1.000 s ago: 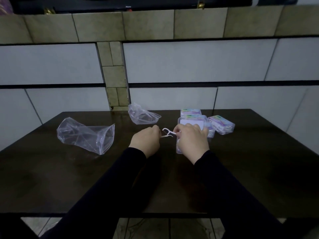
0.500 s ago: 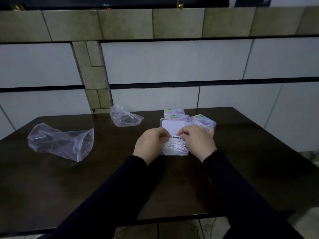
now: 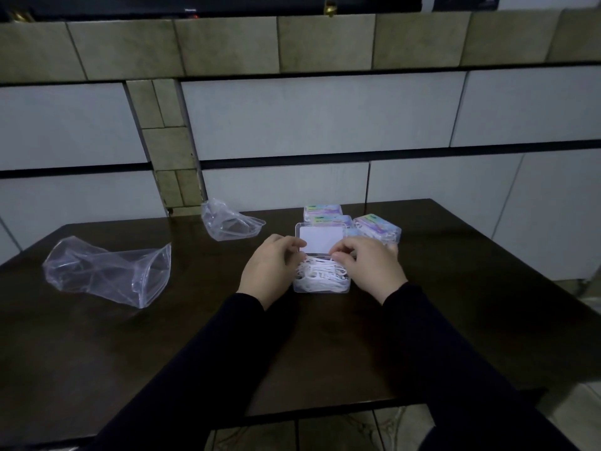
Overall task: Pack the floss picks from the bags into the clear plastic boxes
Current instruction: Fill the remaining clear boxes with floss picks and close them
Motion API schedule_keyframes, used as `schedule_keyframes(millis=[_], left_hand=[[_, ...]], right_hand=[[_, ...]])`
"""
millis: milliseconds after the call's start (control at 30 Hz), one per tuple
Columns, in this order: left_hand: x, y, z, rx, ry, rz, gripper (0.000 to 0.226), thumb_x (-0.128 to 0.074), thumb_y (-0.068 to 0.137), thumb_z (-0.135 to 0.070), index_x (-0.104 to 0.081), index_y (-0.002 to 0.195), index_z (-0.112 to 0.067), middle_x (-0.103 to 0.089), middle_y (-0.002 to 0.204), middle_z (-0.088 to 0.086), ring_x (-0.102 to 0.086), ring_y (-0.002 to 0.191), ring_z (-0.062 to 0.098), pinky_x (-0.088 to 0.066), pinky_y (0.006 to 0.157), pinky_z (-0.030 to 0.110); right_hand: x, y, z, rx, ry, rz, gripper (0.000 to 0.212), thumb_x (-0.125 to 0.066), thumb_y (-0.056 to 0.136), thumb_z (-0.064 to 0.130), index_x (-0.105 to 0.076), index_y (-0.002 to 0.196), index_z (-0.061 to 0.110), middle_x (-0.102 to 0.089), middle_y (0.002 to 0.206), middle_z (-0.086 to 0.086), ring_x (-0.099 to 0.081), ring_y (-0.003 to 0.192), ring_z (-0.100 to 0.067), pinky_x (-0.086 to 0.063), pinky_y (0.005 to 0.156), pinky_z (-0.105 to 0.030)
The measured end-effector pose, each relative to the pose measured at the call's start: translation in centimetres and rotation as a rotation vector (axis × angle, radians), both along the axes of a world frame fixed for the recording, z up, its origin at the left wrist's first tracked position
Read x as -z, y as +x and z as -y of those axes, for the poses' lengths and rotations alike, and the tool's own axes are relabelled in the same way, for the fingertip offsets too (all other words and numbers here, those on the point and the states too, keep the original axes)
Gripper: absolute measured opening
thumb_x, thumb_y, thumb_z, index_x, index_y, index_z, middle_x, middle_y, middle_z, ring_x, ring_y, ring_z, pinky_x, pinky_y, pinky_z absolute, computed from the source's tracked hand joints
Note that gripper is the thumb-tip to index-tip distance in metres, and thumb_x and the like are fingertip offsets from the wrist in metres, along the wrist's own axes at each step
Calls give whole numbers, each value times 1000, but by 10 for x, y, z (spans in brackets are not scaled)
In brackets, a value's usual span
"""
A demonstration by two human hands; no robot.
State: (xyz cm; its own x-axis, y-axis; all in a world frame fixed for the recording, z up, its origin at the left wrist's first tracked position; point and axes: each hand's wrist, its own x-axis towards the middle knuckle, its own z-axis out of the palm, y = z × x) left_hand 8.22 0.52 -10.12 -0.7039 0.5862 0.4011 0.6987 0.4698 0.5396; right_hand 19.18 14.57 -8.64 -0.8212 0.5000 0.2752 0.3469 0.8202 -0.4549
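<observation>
Over the open clear plastic box (image 3: 322, 281) heaped with white floss picks (image 3: 320, 275), the left hand (image 3: 271, 270) and right hand (image 3: 367, 271) press loosely curled, gripping nothing certain, so closing the raised lid (image 3: 320, 239) may spill picks.

— What's there apart from the work itself?
— A dark wooden table (image 3: 455, 320), with a tiled wall (image 3: 325, 118) behind it.
— All one colour?
— No. Pale grey tiles, a band of olive tiles (image 3: 227, 47) along the top, and tiled floor (image 3: 579, 408) below.
</observation>
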Motion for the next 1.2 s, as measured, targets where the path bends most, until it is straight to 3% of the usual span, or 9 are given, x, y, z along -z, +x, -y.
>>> schedule_keyframes(millis=[233,433,633,767,933,1067,1200], left_hand=[[2,2,0,1,-89,-22,28,-58,94,-33,-66,120,-24,-58,114,-6,-51,94,3,-39,82,16],[-1,-3,4,-87,-86,-1,28,-52,97,-30,-64,121,-23,-60,117,-3,-54,101,9,-40,85,20],[-4,-5,7,-100,-148,58,22,-59,93,-31,-71,109,-23,-70,103,-4,-59,88,7,-47,79,22],[-2,-2,5,-93,-148,34,23,-60,92,-34,-71,109,-24,-69,101,-5,-60,88,7,-50,81,24],[-3,-1,5,-125,-119,-9,23,-54,95,-29,-65,115,-25,-64,109,-4,-54,89,5,-44,79,21],[0,2,1,-109,-83,70,31,-51,97,-29,-57,126,-23,-63,118,-2,-52,94,5,-41,81,21],[-3,3,5,33,-76,311,60,-61,85,-54,-51,134,-20,-63,116,-5,-56,99,5,-41,82,21]], right_hand=[[1,7,-4,8,-25,60,14,-54,96,36,-65,104,34,-63,110,14,-50,106,-11,-26,105,-42],[1,8,-5,51,-35,-6,19,-47,99,37,-63,108,35,-63,110,15,-53,105,-10,-24,103,-40],[2,11,-7,70,-18,113,18,-53,96,36,-63,110,34,-62,108,12,-48,92,-8,-27,99,-38],[2,12,-6,69,-22,86,19,-51,97,35,-65,109,33,-63,111,12,-51,101,-9,-27,102,-39],[1,10,-5,173,21,86,25,-44,100,32,-60,120,31,-62,115,8,-55,102,-13,-29,97,-39],[5,10,-5,201,43,143,25,-46,99,28,-60,120,32,-62,115,7,-55,101,-14,-30,94,-38],[8,9,-5,199,54,121,23,-49,98,29,-62,117,32,-63,115,8,-56,100,-13,-29,93,-37]])
